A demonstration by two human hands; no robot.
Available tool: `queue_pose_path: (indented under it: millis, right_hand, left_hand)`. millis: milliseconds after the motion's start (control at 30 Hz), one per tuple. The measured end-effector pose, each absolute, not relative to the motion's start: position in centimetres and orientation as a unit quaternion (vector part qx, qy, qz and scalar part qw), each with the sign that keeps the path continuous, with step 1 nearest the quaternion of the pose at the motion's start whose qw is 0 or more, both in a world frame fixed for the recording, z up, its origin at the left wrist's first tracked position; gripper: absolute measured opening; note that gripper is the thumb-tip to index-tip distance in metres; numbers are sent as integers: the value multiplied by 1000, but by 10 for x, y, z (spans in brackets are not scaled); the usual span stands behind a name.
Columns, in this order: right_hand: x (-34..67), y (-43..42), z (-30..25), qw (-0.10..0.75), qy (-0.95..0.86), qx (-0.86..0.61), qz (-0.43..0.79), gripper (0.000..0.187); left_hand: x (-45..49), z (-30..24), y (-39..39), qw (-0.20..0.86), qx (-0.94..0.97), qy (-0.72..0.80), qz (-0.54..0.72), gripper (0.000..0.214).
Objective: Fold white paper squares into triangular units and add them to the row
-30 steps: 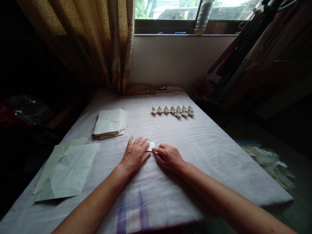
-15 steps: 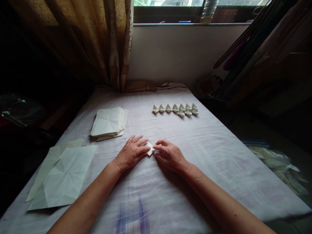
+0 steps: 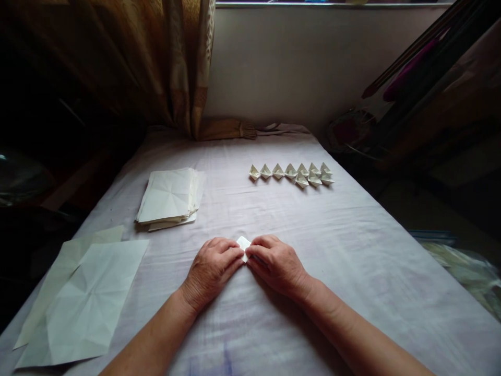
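A small folded white paper piece [image 3: 243, 243] lies on the cloth-covered table [image 3: 352, 250] between my two hands. My left hand [image 3: 211, 269] has its fingers curled and its fingertips pinch the paper's left side. From the other side my right hand [image 3: 276, 263] pinches the same piece with bent fingers. Most of the paper is hidden under my fingertips; only its upper corner shows.
Several small folded paper shapes [image 3: 291, 174] lie in a row at the far middle. A stack of creased white sheets [image 3: 169, 197] sits at the left, and two larger creased sheets [image 3: 82, 300] lie near the left front edge. A curtain [image 3: 183, 62] hangs at the far end.
My left hand went from lying flat on the paper to curled fingers pinching it. Both hands closed in on the piece, which turned cornerwise. The view tilted downward.
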State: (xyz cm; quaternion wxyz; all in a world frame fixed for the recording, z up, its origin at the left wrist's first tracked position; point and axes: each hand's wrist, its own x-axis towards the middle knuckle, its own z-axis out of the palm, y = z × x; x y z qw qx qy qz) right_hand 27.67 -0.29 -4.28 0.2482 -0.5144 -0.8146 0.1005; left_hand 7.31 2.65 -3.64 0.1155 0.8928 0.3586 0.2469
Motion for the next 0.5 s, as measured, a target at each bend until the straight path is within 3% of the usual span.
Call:
queue_pose_path:
  millis: [500]
  right_hand:
    - [279,2,-44,291,-780,-545,97,26]
  left_hand:
    - [73,-37,31,77,875,393,273,20]
